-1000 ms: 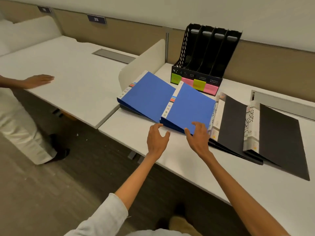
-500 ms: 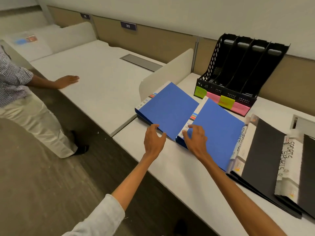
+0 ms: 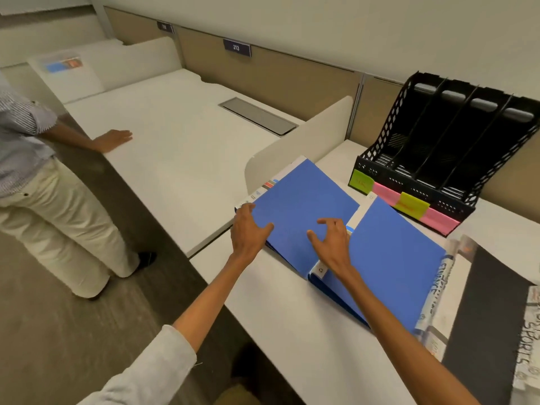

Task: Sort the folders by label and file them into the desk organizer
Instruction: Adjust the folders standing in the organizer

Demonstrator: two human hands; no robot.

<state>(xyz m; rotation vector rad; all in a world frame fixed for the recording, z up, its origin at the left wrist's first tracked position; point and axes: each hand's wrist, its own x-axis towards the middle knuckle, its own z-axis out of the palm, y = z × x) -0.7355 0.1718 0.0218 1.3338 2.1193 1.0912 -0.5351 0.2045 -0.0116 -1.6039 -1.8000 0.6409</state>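
Observation:
Two blue folders lie side by side on the white desk [image 3: 292, 317]. My left hand [image 3: 248, 232] grips the near left corner of the left blue folder [image 3: 304, 200], thumb on the cover and fingers at the spine end. My right hand [image 3: 331, 242] rests on that folder's right part with fingers spread, next to the right blue folder [image 3: 394, 258]. Black folders [image 3: 482, 302] lie further right, one with a spine label reading SPORTS [image 3: 526, 343]. The black four-slot desk organizer [image 3: 377, 147] stands behind, its slots holding nothing, with green [image 3: 361, 181], pink [image 3: 385, 192], yellow [image 3: 410, 206] and pink [image 3: 438, 222] sticky notes on its front.
A low white divider panel [image 3: 298, 147] stands just left of the folders. Another person [image 3: 35, 171] stands at the far left with a hand [image 3: 114, 138] on the adjoining desk. A grey cable hatch [image 3: 257, 115] is set into that desk. The desk's front edge is near my arms.
Both my hands have moved left from the right blue folder onto the left one. My left hand has taken hold of its corner. The view has swung left.

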